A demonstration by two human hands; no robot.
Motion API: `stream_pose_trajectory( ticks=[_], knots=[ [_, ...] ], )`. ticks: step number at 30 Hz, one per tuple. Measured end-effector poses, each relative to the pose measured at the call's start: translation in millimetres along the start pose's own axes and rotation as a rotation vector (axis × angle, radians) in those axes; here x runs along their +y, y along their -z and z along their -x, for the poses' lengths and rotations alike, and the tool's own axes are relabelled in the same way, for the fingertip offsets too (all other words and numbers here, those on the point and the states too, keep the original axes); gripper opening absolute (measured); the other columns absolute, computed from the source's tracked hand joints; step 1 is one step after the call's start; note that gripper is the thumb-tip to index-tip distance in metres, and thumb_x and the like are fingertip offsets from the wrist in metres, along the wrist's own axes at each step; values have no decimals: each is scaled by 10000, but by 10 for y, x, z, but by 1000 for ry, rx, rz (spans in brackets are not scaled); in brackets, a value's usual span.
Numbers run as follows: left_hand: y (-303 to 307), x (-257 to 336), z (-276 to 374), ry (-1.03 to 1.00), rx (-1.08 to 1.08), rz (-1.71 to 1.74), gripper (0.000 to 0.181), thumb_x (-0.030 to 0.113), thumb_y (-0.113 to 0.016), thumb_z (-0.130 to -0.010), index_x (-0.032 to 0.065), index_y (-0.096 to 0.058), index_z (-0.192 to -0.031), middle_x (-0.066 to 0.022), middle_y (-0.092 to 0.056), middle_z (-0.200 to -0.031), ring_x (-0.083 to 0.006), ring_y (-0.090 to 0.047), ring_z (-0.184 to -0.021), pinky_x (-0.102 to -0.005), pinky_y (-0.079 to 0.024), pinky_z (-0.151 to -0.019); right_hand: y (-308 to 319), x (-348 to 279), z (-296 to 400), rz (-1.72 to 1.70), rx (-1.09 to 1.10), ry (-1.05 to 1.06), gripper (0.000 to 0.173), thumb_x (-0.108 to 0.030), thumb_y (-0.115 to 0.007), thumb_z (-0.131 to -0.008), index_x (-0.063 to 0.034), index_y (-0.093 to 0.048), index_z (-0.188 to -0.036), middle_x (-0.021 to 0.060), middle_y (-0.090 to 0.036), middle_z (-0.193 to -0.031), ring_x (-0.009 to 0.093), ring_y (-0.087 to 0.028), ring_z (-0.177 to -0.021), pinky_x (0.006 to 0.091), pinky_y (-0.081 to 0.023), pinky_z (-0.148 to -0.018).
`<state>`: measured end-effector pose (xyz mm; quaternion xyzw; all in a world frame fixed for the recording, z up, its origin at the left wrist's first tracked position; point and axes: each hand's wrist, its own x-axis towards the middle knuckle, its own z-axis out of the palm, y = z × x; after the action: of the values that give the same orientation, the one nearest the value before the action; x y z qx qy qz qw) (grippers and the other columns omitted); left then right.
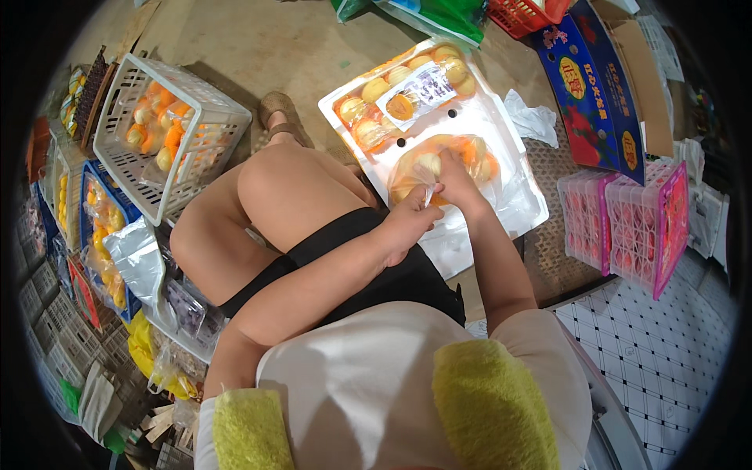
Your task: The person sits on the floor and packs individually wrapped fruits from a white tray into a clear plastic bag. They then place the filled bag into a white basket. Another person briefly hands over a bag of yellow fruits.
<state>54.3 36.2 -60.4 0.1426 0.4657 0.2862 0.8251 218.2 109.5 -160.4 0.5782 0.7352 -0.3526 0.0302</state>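
A clear plastic bag (408, 176) holds pale, round fruit and orange foam netting, and lies in a white foam box (529, 202) before me. My left hand (414, 216) pinches the bag's gathered neck between thumb and fingers at the near side. Just beyond it, my right hand (457, 181) grips the bag's upper part, its fingertips partly hidden behind a pale fruit (429, 163). In the far half of the box, more yellow fruit (376, 91) in orange netting lie under clear film with a printed label (417, 97).
A white plastic crate (226, 120) with bagged fruit stands left, and a blue crate (126, 302) with yellow fruit lies nearer. Right are crumpled white paper (531, 117), a blue printed carton (593, 88) and pink-edged clear baskets (643, 194). A red basket (520, 17) and green bag (446, 20) lie beyond.
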Motion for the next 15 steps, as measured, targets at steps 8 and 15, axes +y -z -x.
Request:
stream_pose_trajectory(
  ticks=[8,15],
  knots=[
    [13,-26,40,-10,73,-128,373,181,-582,-859,67,-499,-1204,-40,-511,-915,-121,-486,-826,-262,-425,-747,1020,315,-772,-377,-419,-127,400,-320,-572,-874,-10,-599,-1127,64,-626,-1003,169,-587,-912,283,-452,-825],
    [2,-25,-15,-59,64,-152,311,86,-553,-870,66,-503,-1177,8,-481,-757,-74,-438,-670,-221,-364,-593,9,741,-1816,-757,56,-644,472,-214,-683,-812,-47,-494,-1211,63,-623,-1022,192,-603,-883,317,-489,-743]
  ],
)
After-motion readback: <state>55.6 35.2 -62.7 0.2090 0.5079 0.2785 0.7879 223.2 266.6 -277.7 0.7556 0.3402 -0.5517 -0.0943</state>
